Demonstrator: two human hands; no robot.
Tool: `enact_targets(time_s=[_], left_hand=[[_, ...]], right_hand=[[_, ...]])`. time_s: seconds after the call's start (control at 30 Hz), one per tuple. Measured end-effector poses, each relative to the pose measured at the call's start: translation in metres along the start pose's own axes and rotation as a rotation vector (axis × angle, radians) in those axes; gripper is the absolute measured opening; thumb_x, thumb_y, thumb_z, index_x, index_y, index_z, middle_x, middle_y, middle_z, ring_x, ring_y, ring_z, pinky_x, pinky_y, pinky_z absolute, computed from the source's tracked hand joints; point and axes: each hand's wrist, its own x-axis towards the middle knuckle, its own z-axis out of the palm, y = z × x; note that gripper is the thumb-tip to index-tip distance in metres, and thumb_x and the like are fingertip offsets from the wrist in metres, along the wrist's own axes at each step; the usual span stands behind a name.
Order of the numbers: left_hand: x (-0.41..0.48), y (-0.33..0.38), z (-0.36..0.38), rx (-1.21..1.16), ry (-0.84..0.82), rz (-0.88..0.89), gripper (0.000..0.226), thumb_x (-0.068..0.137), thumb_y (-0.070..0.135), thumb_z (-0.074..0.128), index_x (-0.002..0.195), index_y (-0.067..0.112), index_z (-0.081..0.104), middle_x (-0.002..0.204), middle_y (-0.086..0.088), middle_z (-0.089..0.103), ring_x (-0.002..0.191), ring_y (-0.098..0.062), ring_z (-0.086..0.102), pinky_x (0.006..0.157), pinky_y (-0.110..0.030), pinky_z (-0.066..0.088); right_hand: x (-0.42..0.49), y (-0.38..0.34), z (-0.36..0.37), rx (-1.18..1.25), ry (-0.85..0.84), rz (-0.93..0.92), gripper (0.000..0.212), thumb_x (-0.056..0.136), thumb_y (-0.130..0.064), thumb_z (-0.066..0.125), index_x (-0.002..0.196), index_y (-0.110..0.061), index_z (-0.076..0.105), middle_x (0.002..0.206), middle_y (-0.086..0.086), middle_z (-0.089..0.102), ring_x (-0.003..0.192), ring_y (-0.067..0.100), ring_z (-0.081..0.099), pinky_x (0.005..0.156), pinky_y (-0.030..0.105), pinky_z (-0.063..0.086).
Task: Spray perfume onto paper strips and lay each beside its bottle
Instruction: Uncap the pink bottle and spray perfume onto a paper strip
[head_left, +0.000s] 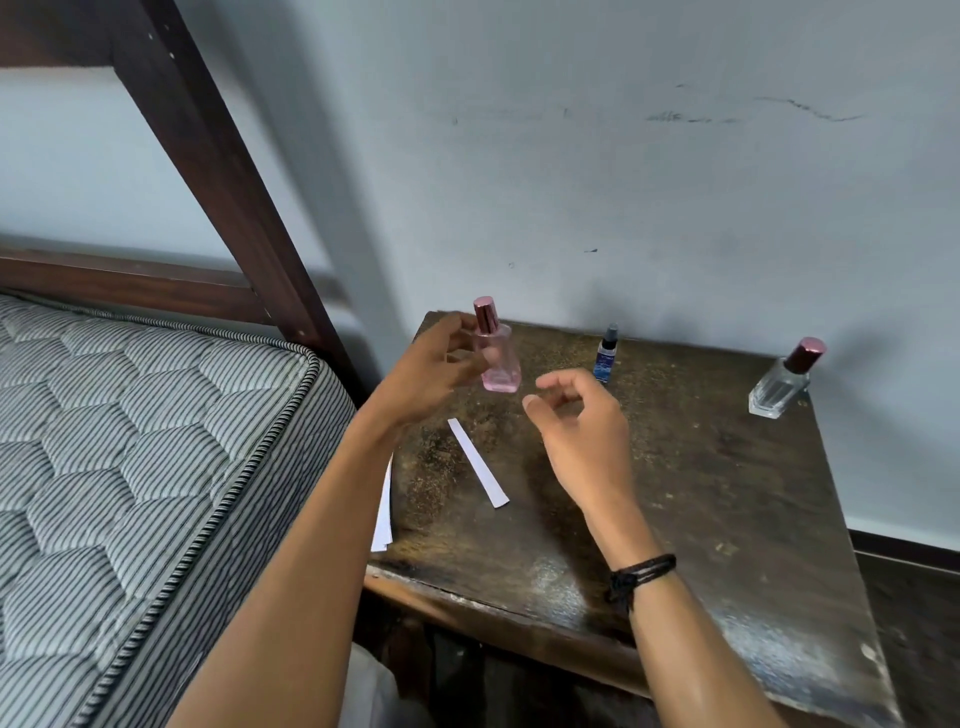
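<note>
A pink perfume bottle (497, 358) is held in the left hand (434, 371) at frame centre. The right hand (582, 421) is kept loosely curled and empty, above the surface (701, 493), right of a paper strip (478, 462).

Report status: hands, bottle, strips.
Left hand grips pink glass perfume bottle, cap on. Right hand open, empty. One white paper strip flat on dark wooden table. Nothing in the way.
</note>
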Motion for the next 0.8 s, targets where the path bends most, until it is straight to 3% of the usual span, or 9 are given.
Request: enact_targets(time_s=[0.1, 0.23, 0.33, 0.47, 0.67, 0.8], left_hand=[[-0.017, -0.001, 0.004, -0.007, -0.074, 0.011, 0.029, 0.097, 0.019, 0.066, 0.125, 0.02, 0.059, 0.118, -0.005, 0.067, 0.109, -0.034, 0.065, 0.097, -0.049, 0.055], [-0.033, -0.001, 0.009, -0.068, -0.079, 0.015, 0.027, 0.099, 0.011, 0.061, 0.126, 0.013, 0.057, 0.118, -0.012, 0.067, 0.108, -0.036, 0.066, 0.091, -0.039, 0.058], [-0.041, -0.004, 0.013, -0.093, -0.028, -0.006, 0.028, 0.099, 0.009, 0.061, 0.126, 0.011, 0.057, 0.119, -0.019, 0.067, 0.109, -0.041, 0.064, 0.096, -0.05, 0.054], [-0.047, -0.011, 0.016, -0.123, 0.041, 0.009, 0.031, 0.099, 0.013, 0.062, 0.129, 0.014, 0.058, 0.112, -0.009, 0.072, 0.107, -0.034, 0.067, 0.1, -0.049, 0.053], [-0.049, -0.002, 0.018, -0.163, 0.019, 0.013, 0.03, 0.099, 0.026, 0.062, 0.128, 0.022, 0.062, 0.111, 0.001, 0.076, 0.101, -0.013, 0.073, 0.085, -0.016, 0.053], [-0.045, -0.002, 0.014, -0.112, 0.05, 0.02, 0.036, 0.091, 0.046, 0.069, 0.124, 0.032, 0.066, 0.113, 0.004, 0.075, 0.105, -0.016, 0.072, 0.101, -0.036, 0.05]], right_hand=[[0.0, -0.001, 0.0, 0.053, -0.01, 0.005, 0.026, 0.093, -0.019, 0.073, 0.117, -0.03, 0.067, 0.102, -0.011, 0.067, 0.085, -0.002, 0.064, 0.068, 0.014, 0.046], [-0.002, -0.001, 0.003, 0.086, -0.076, 0.008, 0.024, 0.093, -0.014, 0.073, 0.113, -0.025, 0.074, 0.102, -0.013, 0.072, 0.092, 0.0, 0.066, 0.079, 0.021, 0.051], [-0.001, 0.0, 0.002, 0.086, -0.113, 0.01, 0.019, 0.091, -0.015, 0.076, 0.106, -0.026, 0.076, 0.098, -0.015, 0.073, 0.092, 0.001, 0.067, 0.084, 0.027, 0.055], [0.0, -0.001, 0.004, 0.118, -0.159, 0.014, 0.017, 0.089, -0.015, 0.078, 0.102, -0.027, 0.075, 0.094, -0.013, 0.072, 0.09, 0.002, 0.067, 0.088, 0.035, 0.059], [-0.003, -0.005, 0.006, 0.24, -0.195, 0.051, 0.013, 0.088, -0.02, 0.079, 0.096, -0.027, 0.072, 0.093, -0.006, 0.071, 0.095, 0.016, 0.068, 0.09, 0.048, 0.059], [-0.003, -0.007, 0.006, 0.307, -0.216, 0.081, 0.014, 0.088, -0.022, 0.08, 0.098, -0.026, 0.071, 0.097, -0.007, 0.074, 0.099, 0.012, 0.069, 0.093, 0.044, 0.059]])
